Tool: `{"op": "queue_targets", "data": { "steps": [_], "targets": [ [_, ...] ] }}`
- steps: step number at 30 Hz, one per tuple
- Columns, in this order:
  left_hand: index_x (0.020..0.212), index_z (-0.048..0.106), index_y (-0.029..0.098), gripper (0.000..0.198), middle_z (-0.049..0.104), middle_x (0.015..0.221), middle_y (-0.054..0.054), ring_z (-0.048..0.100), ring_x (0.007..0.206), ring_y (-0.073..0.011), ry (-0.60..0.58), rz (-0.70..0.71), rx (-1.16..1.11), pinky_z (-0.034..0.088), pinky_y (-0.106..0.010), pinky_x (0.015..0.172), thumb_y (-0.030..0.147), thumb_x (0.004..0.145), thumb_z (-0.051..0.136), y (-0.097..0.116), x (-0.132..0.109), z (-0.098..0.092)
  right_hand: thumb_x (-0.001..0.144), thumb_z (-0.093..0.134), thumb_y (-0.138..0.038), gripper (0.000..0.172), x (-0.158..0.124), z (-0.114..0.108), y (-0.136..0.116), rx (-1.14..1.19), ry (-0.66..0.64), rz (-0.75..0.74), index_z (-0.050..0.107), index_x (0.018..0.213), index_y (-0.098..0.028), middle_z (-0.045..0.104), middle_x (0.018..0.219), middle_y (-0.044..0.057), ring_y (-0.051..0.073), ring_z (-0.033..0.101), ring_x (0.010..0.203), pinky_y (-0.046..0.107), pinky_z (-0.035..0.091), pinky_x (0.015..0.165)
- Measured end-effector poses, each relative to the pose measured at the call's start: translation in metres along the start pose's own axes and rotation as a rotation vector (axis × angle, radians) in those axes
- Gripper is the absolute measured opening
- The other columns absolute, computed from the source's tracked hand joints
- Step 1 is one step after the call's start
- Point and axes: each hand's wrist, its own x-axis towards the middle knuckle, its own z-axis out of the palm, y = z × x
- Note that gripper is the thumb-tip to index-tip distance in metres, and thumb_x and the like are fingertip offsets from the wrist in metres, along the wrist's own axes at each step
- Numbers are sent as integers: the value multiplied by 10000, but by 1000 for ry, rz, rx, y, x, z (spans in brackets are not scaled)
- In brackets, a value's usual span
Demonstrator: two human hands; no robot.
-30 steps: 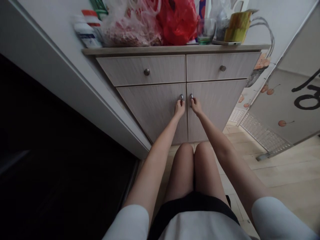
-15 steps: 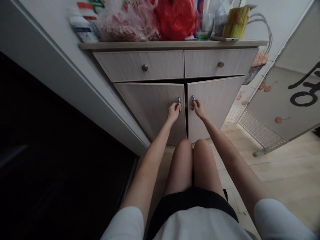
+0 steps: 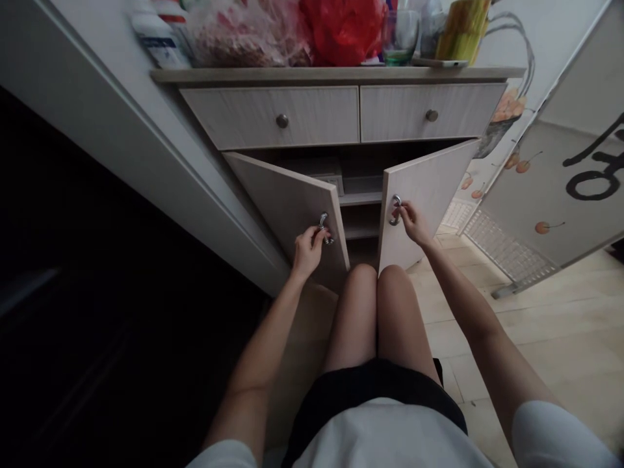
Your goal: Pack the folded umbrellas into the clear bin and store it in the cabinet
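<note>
A pale wood cabinet [image 3: 316, 120] stands before me with two drawers above two doors. My left hand [image 3: 307, 248] is closed round the metal handle [image 3: 324, 224] of the left door [image 3: 287, 208], which is swung partly outward. My right hand [image 3: 413, 221] pinches the metal handle [image 3: 394, 209] of the right door [image 3: 424, 195], also swung partly out. Between the doors a dark interior shows shelves [image 3: 359, 197] and a pale boxy item [image 3: 329, 182] that I cannot make out. My knees [image 3: 375, 279] sit just below the gap.
On the cabinet top are a red bag [image 3: 344, 29], a clear plastic bag [image 3: 234, 36], white bottles [image 3: 156, 39], a glass [image 3: 400, 36] and a yellow-green container [image 3: 461, 29]. A dark doorway [image 3: 73, 292] lies left. A printed panel [image 3: 560, 188] leans at the right over wooden floor [image 3: 560, 338].
Both cabinet doors, shut a second ago, have been pulled outward by my hands. The gap has widened and the shelves inside have come into view. My hands moved apart and toward me.
</note>
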Motion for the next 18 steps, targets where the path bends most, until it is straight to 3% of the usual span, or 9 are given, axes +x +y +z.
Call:
{"op": "queue_targets", "data": {
  "steps": [8, 18],
  "targets": [
    [896, 664, 194, 344, 753, 830, -77, 718, 827, -223, 96, -20, 132, 540, -349, 831, 486, 949, 491, 3, -38, -44, 954, 411, -717, 538, -44, -45, -20, -76, 35, -15, 590, 1066, -222, 694, 868, 53, 189, 646, 791, 367, 533, 771],
    [885, 649, 176, 361, 692, 801, -69, 656, 769, -219, 355, -257, 243, 543, -319, 712, 516, 831, 540, -24, -87, -133, 1003, 434, -580, 400, -91, -95, -26, -132, 164, -35, 607, 1068, -225, 653, 810, 18, 172, 615, 769, 356, 511, 783]
  ]
}}
